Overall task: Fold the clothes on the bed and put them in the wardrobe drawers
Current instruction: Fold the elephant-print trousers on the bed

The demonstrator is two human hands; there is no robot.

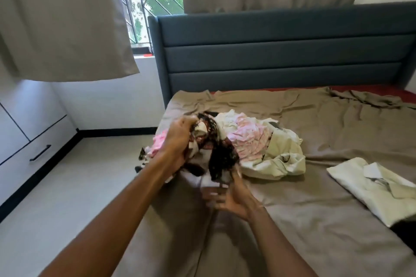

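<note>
A heap of clothes (254,141) lies on the bed (326,220), with pink striped and cream pieces in it. My left hand (180,139) grips a dark patterned garment (216,153) and lifts it above the heap's left side. Below it, my right hand (227,198) is blurred, its fingers reaching up to the garment's hanging lower edge; whether they hold the cloth is unclear. A folded white shirt (369,186) rests flat on the bed to the right.
The wardrobe drawers (33,155) with a black handle stand at the left across bare floor. A blue padded headboard (281,51) rises behind the bed. Curtains hang over a barred window. A dark item (405,231) shows at the right edge.
</note>
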